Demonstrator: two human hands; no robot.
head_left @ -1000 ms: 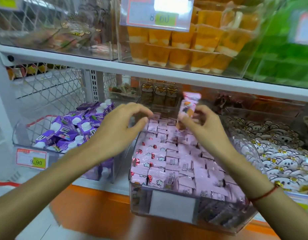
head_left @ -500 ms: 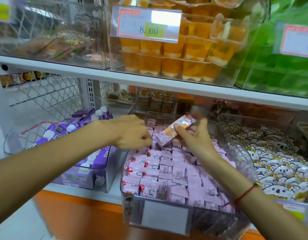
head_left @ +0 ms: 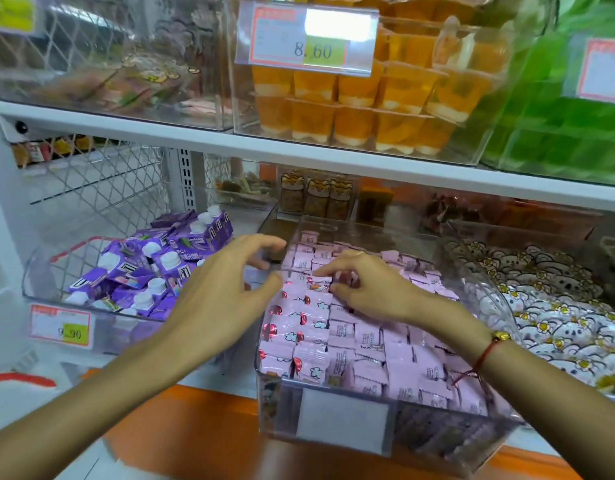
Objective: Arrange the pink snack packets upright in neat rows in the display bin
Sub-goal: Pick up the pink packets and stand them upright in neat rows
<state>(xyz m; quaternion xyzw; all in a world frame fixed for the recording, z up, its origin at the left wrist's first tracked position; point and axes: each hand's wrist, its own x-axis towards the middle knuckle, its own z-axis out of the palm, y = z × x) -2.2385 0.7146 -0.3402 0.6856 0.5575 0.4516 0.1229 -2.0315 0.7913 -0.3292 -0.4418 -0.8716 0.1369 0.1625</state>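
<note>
A clear display bin [head_left: 347, 424] on the lower shelf holds several pink snack packets [head_left: 365, 344] standing in rows. My right hand [head_left: 372, 289] is down among the packets in the middle of the bin, thumb and fingertips pinched on one pink packet [head_left: 320, 284] set into the row. My left hand [head_left: 223, 296] hovers over the bin's left wall with fingers spread and nothing in it.
A bin of purple cartons [head_left: 150, 268] stands to the left with a price tag [head_left: 60, 329]. White cartoon-face packets [head_left: 555, 306] fill the bin on the right. The white shelf edge [head_left: 299, 154] above carries orange jelly cups [head_left: 368, 109] and a price tag [head_left: 306, 39].
My right hand has brought the pink packet down from above the bin into the row of packets. My left hand has opened and stayed by the bin's left side.
</note>
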